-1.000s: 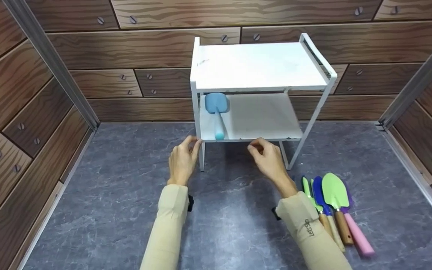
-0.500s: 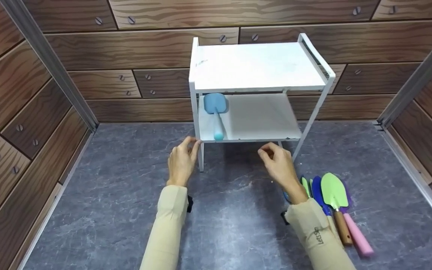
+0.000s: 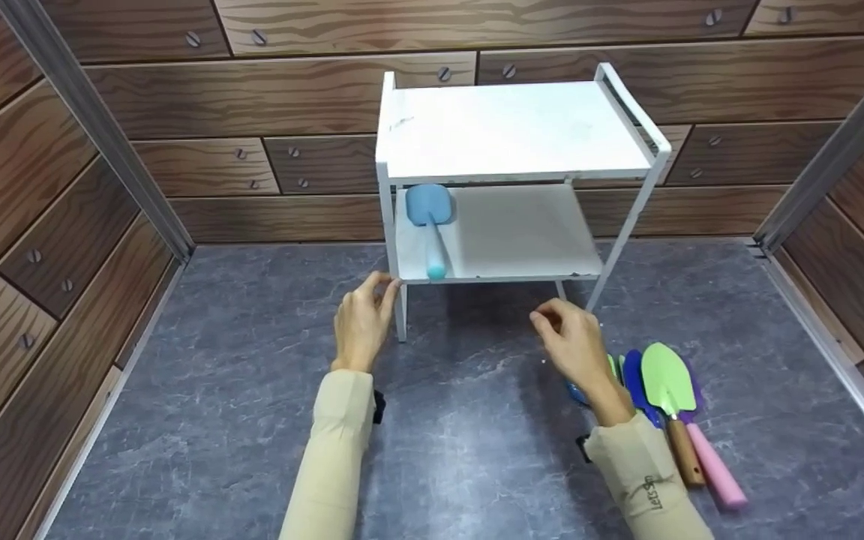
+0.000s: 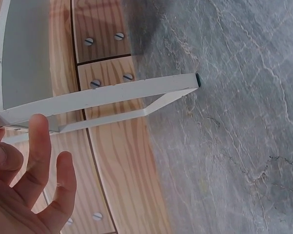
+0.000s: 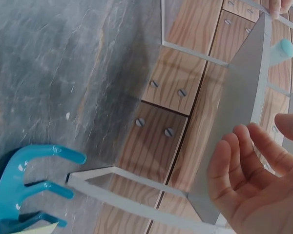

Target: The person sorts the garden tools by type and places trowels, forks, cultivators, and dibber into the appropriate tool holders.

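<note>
A small white two-tier rack (image 3: 514,127) stands against the back wall. On the left side of its lower shelf lies a light-blue hand shovel (image 3: 430,214), blade to the back, handle towards the front edge. My left hand (image 3: 361,322) pinches the rack's front left post at the lower shelf corner, index finger and thumb on the metal. In the left wrist view its other fingers (image 4: 66,185) stand off the frame. My right hand (image 3: 574,341) hovers before the rack's right leg, fingers loosely curled and holding nothing. A teal hand cultivator (image 5: 12,190) lies under it.
Right of the rack, garden tools lie side by side on the grey marbled floor (image 3: 252,375): a green trowel (image 3: 668,379) with a wooden handle, a purple one with a pink handle (image 3: 715,466), and a blue trowel (image 3: 633,371). Wood-patterned walls (image 3: 289,97) enclose three sides.
My right hand has moved away from the lower shelf's front edge, to the right and back towards me, over the tools. The left hand stays at the post; the shovel has not moved.
</note>
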`<state>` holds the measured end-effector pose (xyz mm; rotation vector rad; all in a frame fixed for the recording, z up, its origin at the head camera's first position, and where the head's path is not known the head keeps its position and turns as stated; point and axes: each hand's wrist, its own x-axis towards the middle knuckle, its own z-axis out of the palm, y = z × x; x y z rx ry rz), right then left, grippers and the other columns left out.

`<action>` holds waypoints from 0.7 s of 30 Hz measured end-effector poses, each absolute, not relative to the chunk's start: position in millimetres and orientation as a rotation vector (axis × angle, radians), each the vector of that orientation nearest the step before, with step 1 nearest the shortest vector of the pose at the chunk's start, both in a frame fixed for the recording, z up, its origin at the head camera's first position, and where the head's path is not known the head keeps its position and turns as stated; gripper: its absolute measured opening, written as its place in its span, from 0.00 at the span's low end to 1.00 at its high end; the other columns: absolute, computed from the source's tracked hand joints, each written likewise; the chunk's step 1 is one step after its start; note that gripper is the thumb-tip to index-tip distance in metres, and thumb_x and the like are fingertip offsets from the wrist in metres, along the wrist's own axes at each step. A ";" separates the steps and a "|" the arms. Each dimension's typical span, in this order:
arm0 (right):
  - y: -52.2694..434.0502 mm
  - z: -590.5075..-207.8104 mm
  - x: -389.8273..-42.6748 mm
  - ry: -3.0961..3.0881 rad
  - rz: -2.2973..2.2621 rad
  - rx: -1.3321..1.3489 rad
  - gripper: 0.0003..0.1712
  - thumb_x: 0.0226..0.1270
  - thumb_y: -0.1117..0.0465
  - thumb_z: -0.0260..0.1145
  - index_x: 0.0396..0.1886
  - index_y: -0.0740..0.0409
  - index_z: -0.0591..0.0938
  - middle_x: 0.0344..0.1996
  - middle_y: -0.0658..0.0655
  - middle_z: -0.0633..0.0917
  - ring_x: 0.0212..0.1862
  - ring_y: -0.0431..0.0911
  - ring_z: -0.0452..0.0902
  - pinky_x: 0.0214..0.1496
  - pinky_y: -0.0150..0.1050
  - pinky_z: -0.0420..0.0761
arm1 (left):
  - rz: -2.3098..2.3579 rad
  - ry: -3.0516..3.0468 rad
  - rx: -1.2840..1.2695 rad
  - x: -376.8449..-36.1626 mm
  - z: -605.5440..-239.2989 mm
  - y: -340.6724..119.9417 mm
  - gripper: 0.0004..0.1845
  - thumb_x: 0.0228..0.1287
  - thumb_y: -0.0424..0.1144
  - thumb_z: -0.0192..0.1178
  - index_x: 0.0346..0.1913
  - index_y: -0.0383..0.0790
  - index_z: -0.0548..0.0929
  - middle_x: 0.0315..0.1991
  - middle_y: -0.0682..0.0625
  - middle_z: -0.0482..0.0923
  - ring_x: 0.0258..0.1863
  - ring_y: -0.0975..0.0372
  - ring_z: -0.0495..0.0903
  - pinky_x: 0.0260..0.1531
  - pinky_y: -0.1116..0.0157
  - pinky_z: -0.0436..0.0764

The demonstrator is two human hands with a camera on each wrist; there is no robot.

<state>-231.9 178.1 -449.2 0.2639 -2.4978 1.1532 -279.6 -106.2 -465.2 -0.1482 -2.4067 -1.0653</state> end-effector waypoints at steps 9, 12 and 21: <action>196.3 -448.0 -223.9 -2.529 1.168 0.208 0.05 0.72 0.69 0.64 0.38 0.67 0.86 0.28 0.58 0.85 0.29 0.48 0.77 0.34 0.40 0.75 | -1.073 -2.398 -0.150 -278.3 -464.9 -107.0 0.12 0.74 0.45 0.61 0.45 0.40 0.87 0.12 0.59 0.58 0.12 0.67 0.53 0.15 0.67 0.54; 201.7 -446.3 -220.4 -2.545 1.148 0.187 0.06 0.72 0.68 0.64 0.38 0.67 0.86 0.29 0.58 0.85 0.29 0.48 0.77 0.34 0.40 0.75 | -1.066 -2.393 -0.148 -278.6 -465.3 -107.0 0.12 0.74 0.45 0.61 0.45 0.40 0.87 0.12 0.59 0.57 0.12 0.67 0.52 0.15 0.66 0.54; 216.3 -440.4 -213.9 -2.522 1.120 0.162 0.07 0.72 0.68 0.63 0.36 0.65 0.86 0.26 0.56 0.84 0.26 0.45 0.75 0.30 0.34 0.73 | -1.071 -2.396 -0.143 -279.3 -467.4 -105.8 0.12 0.75 0.44 0.61 0.46 0.39 0.87 0.12 0.59 0.59 0.11 0.68 0.53 0.14 0.67 0.54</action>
